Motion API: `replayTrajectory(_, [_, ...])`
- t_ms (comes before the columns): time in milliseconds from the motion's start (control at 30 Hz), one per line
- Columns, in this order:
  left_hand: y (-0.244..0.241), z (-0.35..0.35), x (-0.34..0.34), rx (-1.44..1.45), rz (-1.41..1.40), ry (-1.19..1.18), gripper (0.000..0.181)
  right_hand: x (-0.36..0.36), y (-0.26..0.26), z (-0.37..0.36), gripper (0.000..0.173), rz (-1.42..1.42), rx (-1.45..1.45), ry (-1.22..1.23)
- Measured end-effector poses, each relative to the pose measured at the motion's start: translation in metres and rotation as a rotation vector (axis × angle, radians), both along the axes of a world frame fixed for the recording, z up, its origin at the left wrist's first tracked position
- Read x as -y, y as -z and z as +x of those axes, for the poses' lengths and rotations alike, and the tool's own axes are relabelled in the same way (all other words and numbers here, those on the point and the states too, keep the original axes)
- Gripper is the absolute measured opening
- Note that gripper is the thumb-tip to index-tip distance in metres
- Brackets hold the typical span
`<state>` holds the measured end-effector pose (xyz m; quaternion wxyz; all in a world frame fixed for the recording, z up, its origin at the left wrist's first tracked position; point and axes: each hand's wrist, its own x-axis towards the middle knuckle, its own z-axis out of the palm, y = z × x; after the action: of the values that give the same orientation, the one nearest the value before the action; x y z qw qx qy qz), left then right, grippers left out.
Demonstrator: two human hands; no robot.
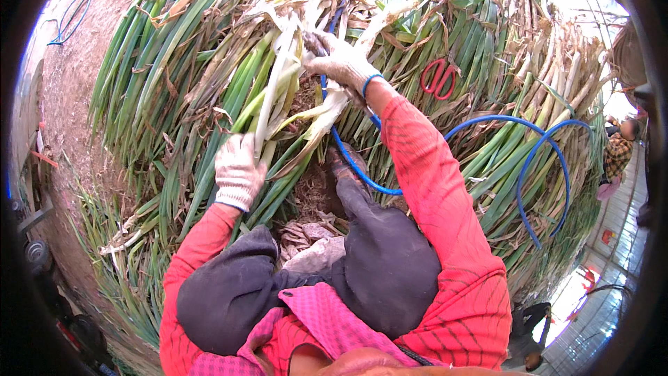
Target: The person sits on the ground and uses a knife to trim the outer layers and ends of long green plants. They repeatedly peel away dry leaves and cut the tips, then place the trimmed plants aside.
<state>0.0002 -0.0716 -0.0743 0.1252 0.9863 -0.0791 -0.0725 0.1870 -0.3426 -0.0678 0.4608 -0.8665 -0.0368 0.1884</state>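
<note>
My left hand (240, 172), in a whitish knit glove, is closed around the pale stalk of a long green onion (274, 83) that slants up and away in front of me. My right hand (342, 62), gloved too with a blue cuff edge, is by the upper end of the stalks, beside a dark nozzle-like piece (316, 44). A blue hose (342, 151) passes just below that hand. Whether the fingers grip the dark piece or the leaves is unclear. Peeled, yellowish outer leaves (329, 115) hang between my hands.
Heaps of green onions (162, 47) lie at the left and right. Red-handled scissors (438, 79) rest on the right heap, with hose loops (545, 138) nearer me. Bare soil (68, 83) shows at far left. Another person (618, 151) is at far right, and part of someone (527, 329) shows lower right.
</note>
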Motion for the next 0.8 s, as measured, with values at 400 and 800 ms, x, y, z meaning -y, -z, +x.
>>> replayTrajectory(400, [0.013,0.060,0.037,-0.179,-0.172,-0.085,0.029,0.009,-0.055,-0.060,0.089,-0.008,-0.020,-0.032])
replayTrajectory(800, [-0.055,0.027,0.061,-0.631,-0.101,0.322,0.035,0.004,-0.034,-0.025,0.089,-0.036,-0.100,-0.236])
